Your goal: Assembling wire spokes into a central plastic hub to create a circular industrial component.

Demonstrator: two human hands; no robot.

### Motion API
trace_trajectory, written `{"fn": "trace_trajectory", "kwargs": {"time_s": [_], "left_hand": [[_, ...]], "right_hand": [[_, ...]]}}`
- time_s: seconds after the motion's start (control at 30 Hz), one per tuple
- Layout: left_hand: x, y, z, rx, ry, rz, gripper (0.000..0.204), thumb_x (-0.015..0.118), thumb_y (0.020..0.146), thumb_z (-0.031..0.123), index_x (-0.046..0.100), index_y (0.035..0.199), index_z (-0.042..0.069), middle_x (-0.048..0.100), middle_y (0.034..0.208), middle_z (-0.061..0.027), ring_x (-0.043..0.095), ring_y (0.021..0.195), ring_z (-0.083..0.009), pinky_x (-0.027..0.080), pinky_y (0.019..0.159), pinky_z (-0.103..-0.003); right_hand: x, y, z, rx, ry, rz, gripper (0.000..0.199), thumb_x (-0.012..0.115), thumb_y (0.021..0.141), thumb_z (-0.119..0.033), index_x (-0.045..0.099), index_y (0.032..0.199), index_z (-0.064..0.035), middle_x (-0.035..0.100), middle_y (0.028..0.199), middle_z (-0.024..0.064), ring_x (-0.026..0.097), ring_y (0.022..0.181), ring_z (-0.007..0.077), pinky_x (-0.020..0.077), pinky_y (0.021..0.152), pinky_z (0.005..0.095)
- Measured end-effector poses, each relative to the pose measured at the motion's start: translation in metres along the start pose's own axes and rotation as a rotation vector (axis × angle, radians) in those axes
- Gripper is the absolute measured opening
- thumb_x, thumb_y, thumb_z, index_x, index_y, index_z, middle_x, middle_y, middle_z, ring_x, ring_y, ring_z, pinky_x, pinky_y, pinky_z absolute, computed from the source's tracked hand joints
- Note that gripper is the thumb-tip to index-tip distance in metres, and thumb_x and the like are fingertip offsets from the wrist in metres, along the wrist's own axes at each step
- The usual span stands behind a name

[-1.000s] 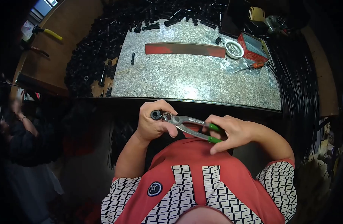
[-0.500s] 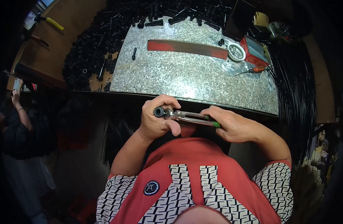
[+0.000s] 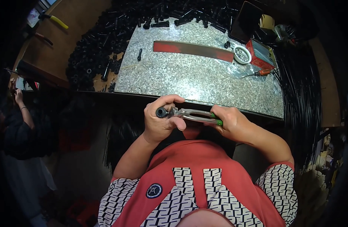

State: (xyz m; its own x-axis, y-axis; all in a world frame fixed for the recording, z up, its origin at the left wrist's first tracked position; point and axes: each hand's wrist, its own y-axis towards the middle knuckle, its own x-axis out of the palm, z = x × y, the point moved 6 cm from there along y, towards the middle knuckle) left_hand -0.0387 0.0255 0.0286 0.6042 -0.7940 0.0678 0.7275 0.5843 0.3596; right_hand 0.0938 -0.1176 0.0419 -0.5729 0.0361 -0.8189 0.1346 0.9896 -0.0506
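Pliers [image 3: 195, 115] of bare steel with green-sleeved handles sit squeezed in the right hand [image 3: 229, 123], their nose biting a short black rubbery tube piece [image 3: 161, 112] that the left hand [image 3: 162, 121] curls around, just above the near edge of the speckled granite slab [image 3: 196, 79]. The crimp looks mid-way. Heaps of matte black tube pieces [image 3: 94, 53] remain beyond, by a rusty red flat bar [image 3: 193, 50].

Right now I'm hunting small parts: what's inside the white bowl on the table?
The white bowl holds a greyish, speckled fill, perhaps small metal bits; too small to tell. Its bottom is covered.
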Motion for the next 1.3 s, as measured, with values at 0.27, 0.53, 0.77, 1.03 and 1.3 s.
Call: {"fn": "trace_trajectory", "kwargs": {"time_s": [0.27, 0.53, 0.77, 1.03, 1.3], "left_hand": [[-0.002, 0.002, -0.005, -0.025, -0.083, -0.006, 0.087, 0.073, 0.061, 0.061, 0.052, 0.115, -0.004, 0.036, 0.055, 0.0074, 0.036, 0.051, -0.0008, 0.027, 0.048, -0.018], [0.006, -0.007, 0.015, -0.013, -0.226, -0.131, 0.104, 0.079, 0.06, 0.059, 0.037, 0.127, -0.008, 0.035, 0.059, 0.0065, 0.034, 0.052, -0.0032, 0.028, 0.05, -0.02], [0.011, -0.01, 0.021, -0.008, -0.053, -0.18, 0.105, 0.076, 0.058, 0.062, 0.037, 0.128, -0.005, 0.035, 0.057, 0.0074, 0.033, 0.051, -0.0022, 0.024, 0.049, -0.021], [0.013, -0.011, 0.031, -0.001, -0.022, -0.19, 0.097, 0.085, 0.057, 0.049, 0.039, 0.129, 0.002, 0.033, 0.054, 0.0057, 0.029, 0.05, -0.0032, 0.021, 0.048, -0.022], [0.012, -0.007, 0.031, 0.007, -0.014, -0.174, 0.092, 0.085, 0.059, 0.049, 0.041, 0.126, 0.003, 0.03, 0.053, 0.005, 0.027, 0.049, -0.0039, 0.023, 0.047, -0.023]], "right_hand": [[-0.08, 0.0, 0.02, -0.004, -0.183, 0.492, 0.009, 0.061, 0.087, -0.004, 0.052, 0.088, -0.0019, 0.053, 0.069, 0.0137, 0.055, 0.06, 0.0251, 0.0433, 0.056, 0.0347], [-0.148, 0.027, 0.1, 0.374, -0.338, 0.433, 0.015, 0.061, 0.089, -0.014, 0.058, 0.093, 0.0005, 0.059, 0.068, 0.0157, 0.057, 0.062, 0.0285, 0.0427, 0.06, 0.0397], [-0.139, 0.063, 0.143, 0.431, -0.672, 0.245, 0.019, 0.062, 0.079, -0.01, 0.062, 0.094, 0.0019, 0.064, 0.083, 0.0251, 0.062, 0.085, 0.0419, 0.0487, 0.075, 0.0481], [-0.131, 0.082, 0.153, 0.334, -0.748, 0.27, 0.012, 0.053, 0.075, -0.004, 0.061, 0.074, 0.0047, 0.063, 0.08, 0.027, 0.063, 0.081, 0.0433, 0.0492, 0.073, 0.0506], [-0.134, 0.08, 0.147, 0.312, -0.763, 0.356, 0.01, 0.051, 0.075, -0.001, 0.059, 0.074, 0.0049, 0.062, 0.077, 0.0282, 0.061, 0.077, 0.0446, 0.0486, 0.07, 0.0511]]}}
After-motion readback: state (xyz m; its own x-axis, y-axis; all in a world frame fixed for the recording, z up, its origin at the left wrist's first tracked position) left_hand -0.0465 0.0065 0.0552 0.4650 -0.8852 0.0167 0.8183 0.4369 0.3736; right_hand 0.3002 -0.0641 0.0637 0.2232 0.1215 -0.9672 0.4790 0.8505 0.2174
